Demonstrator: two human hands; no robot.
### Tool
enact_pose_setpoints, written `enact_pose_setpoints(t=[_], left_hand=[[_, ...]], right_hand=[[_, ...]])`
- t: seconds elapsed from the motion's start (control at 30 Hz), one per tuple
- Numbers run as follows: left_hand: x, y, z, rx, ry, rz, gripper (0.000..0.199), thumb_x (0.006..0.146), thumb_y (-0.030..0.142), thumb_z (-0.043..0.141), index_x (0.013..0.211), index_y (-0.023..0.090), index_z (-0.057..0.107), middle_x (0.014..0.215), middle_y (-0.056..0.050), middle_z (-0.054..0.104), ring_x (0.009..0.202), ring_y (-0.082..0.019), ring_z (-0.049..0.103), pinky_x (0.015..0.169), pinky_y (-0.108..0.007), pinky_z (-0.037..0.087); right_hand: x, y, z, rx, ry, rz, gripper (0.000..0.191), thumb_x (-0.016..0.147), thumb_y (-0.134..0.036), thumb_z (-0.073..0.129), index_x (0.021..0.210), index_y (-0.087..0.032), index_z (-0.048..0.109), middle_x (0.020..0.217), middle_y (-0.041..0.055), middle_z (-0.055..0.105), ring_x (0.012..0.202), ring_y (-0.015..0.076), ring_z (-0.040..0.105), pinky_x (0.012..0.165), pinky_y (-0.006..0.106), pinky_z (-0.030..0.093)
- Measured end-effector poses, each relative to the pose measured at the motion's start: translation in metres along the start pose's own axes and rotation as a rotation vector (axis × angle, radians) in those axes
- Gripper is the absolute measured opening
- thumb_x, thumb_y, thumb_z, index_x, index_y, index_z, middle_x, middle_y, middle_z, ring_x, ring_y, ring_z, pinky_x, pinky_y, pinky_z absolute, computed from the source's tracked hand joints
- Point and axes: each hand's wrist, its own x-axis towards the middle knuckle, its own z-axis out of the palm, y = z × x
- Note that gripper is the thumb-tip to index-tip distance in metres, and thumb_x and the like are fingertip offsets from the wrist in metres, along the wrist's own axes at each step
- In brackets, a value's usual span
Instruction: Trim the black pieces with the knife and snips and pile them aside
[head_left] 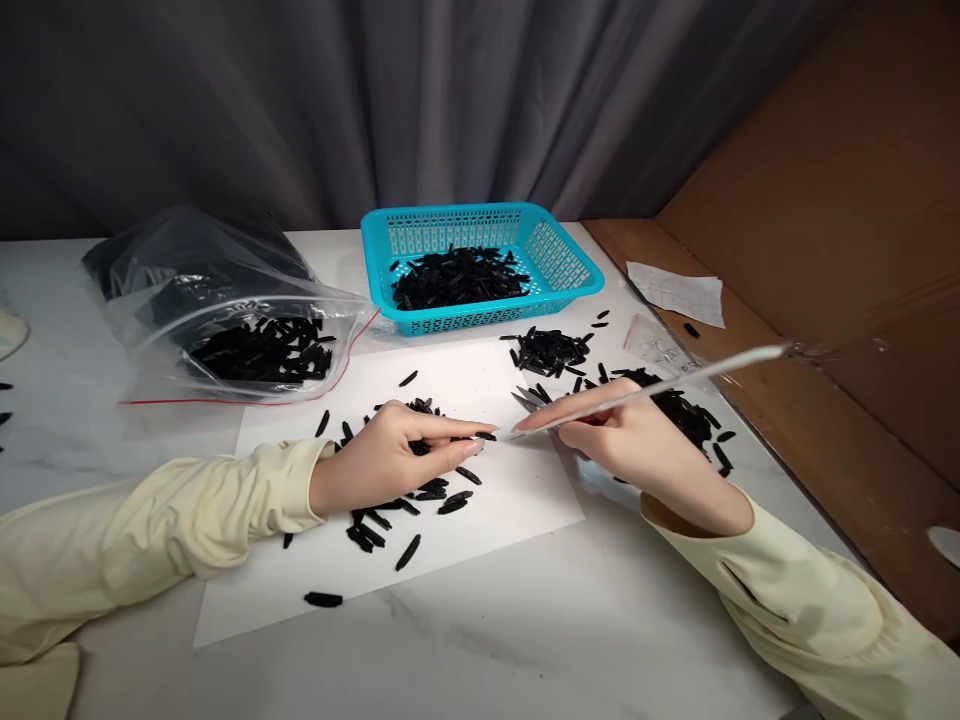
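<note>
Pinched between the thumb and forefinger of my left hand [401, 452] is a small black piece [486, 436]. That hand is above a white sheet [517, 490] scattered with black pieces. My right hand [630, 435] is closed on a long thin pale stick [697, 373], its lower tip close to the black piece. Dark pointed metal tips [526, 399] show beside my right forefinger; the rest of that tool is hidden by the hand. A pile of black pieces [551, 351] lies beyond the sheet's right part, and another [686, 415] lies behind my right hand.
A blue basket [487, 315] holding many black pieces stands at the back. Left of it lies a clear zip bag [157, 375] with more pieces. A paper slip [679, 292] and small clear bag [654, 342] are at the right, near a cardboard wall [840, 200].
</note>
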Motion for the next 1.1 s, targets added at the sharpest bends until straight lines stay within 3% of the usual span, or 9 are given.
enact_pose_setpoints(t=[0.07, 0.2, 0.37, 0.6, 0.73, 0.9, 1.1], left_hand=[[0.000, 0.000, 0.000, 0.002, 0.001, 0.004, 0.029, 0.082, 0.018, 0.053, 0.103, 0.006, 0.070, 0.042, 0.007, 0.031, 0.042, -0.006, 0.020, 0.035, -0.018, 0.020], [0.000, -0.001, 0.000, 0.008, -0.003, -0.001, 0.029, 0.082, 0.019, 0.054, 0.103, 0.006, 0.070, 0.043, 0.007, 0.032, 0.042, -0.005, 0.021, 0.035, -0.017, 0.021], [0.000, -0.001, 0.001, 0.010, -0.001, 0.019, 0.029, 0.081, 0.016, 0.054, 0.102, 0.005, 0.070, 0.043, 0.007, 0.034, 0.041, -0.005, 0.021, 0.034, -0.017, 0.021], [0.000, -0.002, 0.002, 0.021, 0.003, 0.054, 0.027, 0.081, 0.016, 0.054, 0.099, 0.007, 0.071, 0.041, 0.006, 0.040, 0.041, -0.005, 0.021, 0.034, -0.017, 0.022], [0.000, -0.002, 0.002, 0.019, 0.009, 0.061, 0.028, 0.081, 0.016, 0.053, 0.101, 0.006, 0.070, 0.041, 0.006, 0.039, 0.040, -0.005, 0.020, 0.034, -0.016, 0.022], [0.000, -0.002, 0.002, 0.014, -0.003, 0.017, 0.029, 0.081, 0.016, 0.052, 0.100, 0.005, 0.071, 0.040, 0.007, 0.037, 0.041, -0.005, 0.020, 0.034, -0.017, 0.021], [0.001, -0.002, 0.002, 0.039, -0.003, 0.029, 0.027, 0.082, 0.015, 0.052, 0.099, 0.005, 0.071, 0.043, 0.007, 0.037, 0.042, -0.006, 0.022, 0.036, -0.018, 0.023]], right_hand=[[0.000, 0.002, 0.003, -0.041, -0.008, -0.060, 0.041, 0.059, -0.006, 0.040, 0.073, -0.018, 0.076, 0.061, 0.0006, 0.068, 0.047, 0.0126, 0.050, 0.042, 0.022, 0.035], [0.000, 0.007, 0.008, -0.157, -0.022, -0.049, 0.040, 0.060, -0.006, 0.040, 0.071, -0.018, 0.075, 0.052, -0.0004, 0.062, 0.043, 0.0117, 0.045, 0.040, 0.022, 0.031], [-0.002, 0.006, 0.015, -0.160, 0.016, -0.098, 0.038, 0.059, -0.004, 0.042, 0.071, -0.018, 0.075, 0.063, 0.0012, 0.068, 0.050, 0.0135, 0.051, 0.046, 0.023, 0.036], [-0.007, -0.003, 0.014, -0.061, -0.136, -0.115, 0.038, 0.058, -0.007, 0.040, 0.073, -0.018, 0.073, 0.050, -0.0018, 0.056, 0.043, 0.0105, 0.042, 0.041, 0.021, 0.029], [-0.014, -0.009, 0.008, -0.108, -0.204, -0.126, 0.032, 0.065, -0.010, 0.044, 0.078, -0.016, 0.072, 0.044, -0.0019, 0.052, 0.041, 0.0124, 0.047, 0.043, 0.023, 0.035], [-0.016, -0.010, 0.005, -0.058, -0.316, -0.074, 0.018, 0.083, -0.021, 0.050, 0.087, -0.016, 0.067, 0.065, 0.0022, 0.067, 0.052, 0.0143, 0.062, 0.049, 0.022, 0.044], [-0.011, 0.001, 0.009, -0.170, -0.188, -0.212, 0.021, 0.087, -0.029, 0.050, 0.079, -0.017, 0.066, 0.063, 0.0016, 0.064, 0.050, 0.0126, 0.058, 0.050, 0.023, 0.042]])
